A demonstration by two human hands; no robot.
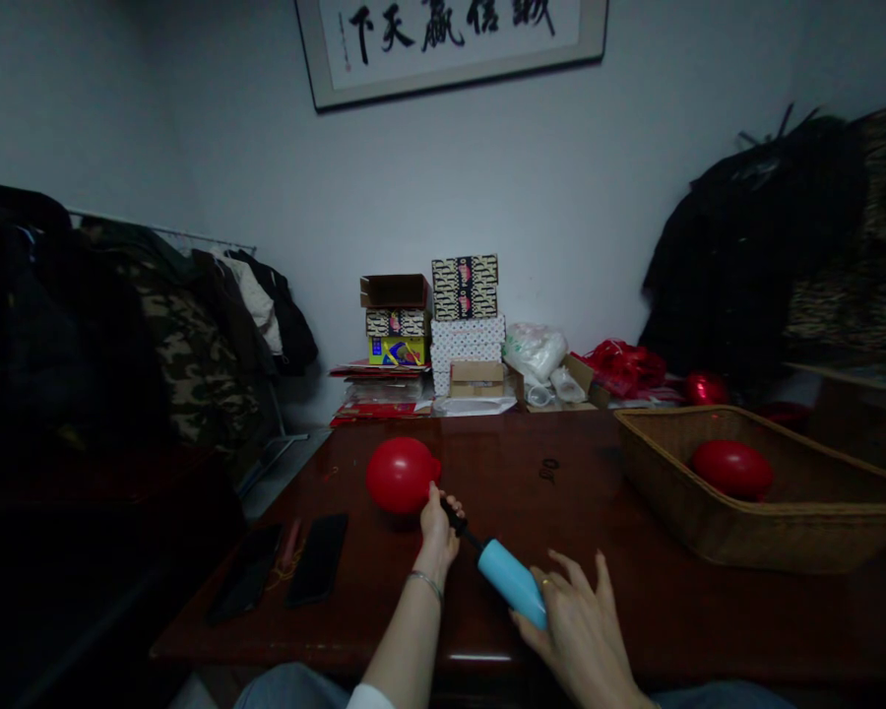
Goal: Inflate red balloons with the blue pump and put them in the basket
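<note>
A round, inflated red balloon point(401, 476) is at the far end of my left hand point(440, 524). The closed fingers of that hand wrap the black end of a balloon pump, right beside the balloon; its neck is mostly hidden by them. From there a thin black rod leads to the light blue body of the balloon pump point(512, 581), which slants down toward me. My right hand point(580, 630) has the near end of this body between thumb and fingers, with the other fingers raised and spread.
A wicker basket point(698, 527) holding another red balloon point(732, 469) stands right on the brown table point(487, 453). Two dark phones point(317, 558) lie left. Small black rings point(548, 470) lie farther back. Stacked boxes point(467, 340) and plastic bags point(536, 352) line the back.
</note>
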